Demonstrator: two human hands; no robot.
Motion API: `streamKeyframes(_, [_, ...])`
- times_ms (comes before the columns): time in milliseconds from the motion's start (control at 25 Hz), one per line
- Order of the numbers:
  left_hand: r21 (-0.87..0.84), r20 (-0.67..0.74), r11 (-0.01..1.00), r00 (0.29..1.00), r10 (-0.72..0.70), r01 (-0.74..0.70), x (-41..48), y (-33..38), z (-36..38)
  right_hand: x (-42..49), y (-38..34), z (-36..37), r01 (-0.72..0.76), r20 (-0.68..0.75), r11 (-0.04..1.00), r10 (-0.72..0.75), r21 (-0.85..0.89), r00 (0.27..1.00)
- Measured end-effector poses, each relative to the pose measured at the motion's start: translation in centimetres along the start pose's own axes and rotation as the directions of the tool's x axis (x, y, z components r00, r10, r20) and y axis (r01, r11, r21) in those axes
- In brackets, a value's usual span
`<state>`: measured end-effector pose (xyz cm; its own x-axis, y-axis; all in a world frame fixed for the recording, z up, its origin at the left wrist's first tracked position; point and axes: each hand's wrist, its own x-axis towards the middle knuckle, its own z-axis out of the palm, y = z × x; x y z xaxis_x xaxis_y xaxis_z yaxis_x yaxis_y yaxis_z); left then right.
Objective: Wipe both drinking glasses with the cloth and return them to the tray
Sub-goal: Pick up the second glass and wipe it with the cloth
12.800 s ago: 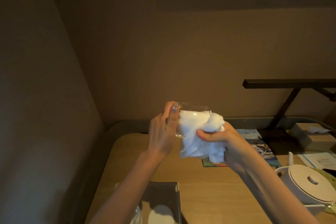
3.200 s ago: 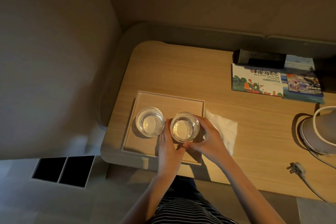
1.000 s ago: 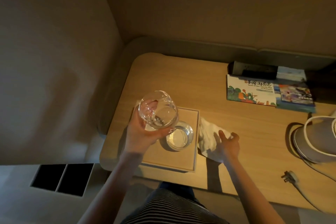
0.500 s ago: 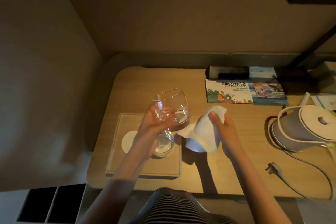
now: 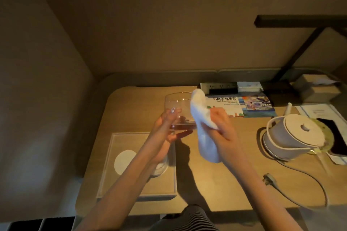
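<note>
Holding the drinking glass [image 5: 178,110] up off the surface [image 5: 216,180], your left hand [image 5: 169,127] grips it round the base, rim upward; half a second ago it sat lower and nearer the tray; your right hand [image 5: 219,127] clutches the white cloth [image 5: 202,124], now raised so its top fold touches the glass rim, where before it was bunched apart from the glass; the second glass [image 5: 159,168] stands on the wooden tray [image 5: 139,191], mostly hidden under your left forearm, beside a round white coaster [image 5: 124,161] left bare; you have lifted your head, so more wall and the dark shelf bracket [image 5: 300,43] show; a map brochure [image 5: 224,106] carries Chinese characters too small to read surely, with a blue leaflet [image 5: 258,106] beside it and a power strip [image 5: 218,87] behind; the white kettle [image 5: 293,137] sits at the right, its cord and plug [image 5: 269,179] trailing over the pale wood; a tissue box [image 5: 317,88] stands at the back; the room is dim, with beige walls
</note>
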<state>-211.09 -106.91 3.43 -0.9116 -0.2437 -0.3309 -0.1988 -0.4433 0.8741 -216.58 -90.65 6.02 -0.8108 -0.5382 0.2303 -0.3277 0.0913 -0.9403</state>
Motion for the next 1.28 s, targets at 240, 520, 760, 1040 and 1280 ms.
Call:
streamKeyframes(240, [-0.031,0.018,0.999,1.000,0.026,-0.025,-0.4,1.4,0.8,2.4,-1.8,-0.7,0.081,-0.061,0.976,-0.095,-0.200,0.994])
streamKeyframes(520, [-0.142,0.021,0.990,1.000,0.013,-0.010,-0.3,1.6,0.5,3.0,-2.7,0.7,0.157,-0.066,0.900,-0.200,-0.406,0.978])
streamKeyframes(760, [-0.084,0.054,0.996,0.998,0.040,-0.035,-0.2,2.4,0.1,2.6,-4.0,1.3,0.280,0.001,0.782,-0.336,-0.556,0.942])
streamKeyframes(1040, [-0.075,0.002,0.993,0.996,0.090,-0.090,-1.0,3.4,0.2,2.3,-4.1,3.3,0.281,-0.079,0.725,-0.419,-0.629,0.905])
streamKeyframes(1280, [-0.128,-0.017,0.981,0.989,0.144,-0.145,-0.8,4.7,0.5,1.4,-4.7,4.1,0.369,-0.049,0.661,-0.523,-0.653,0.851])
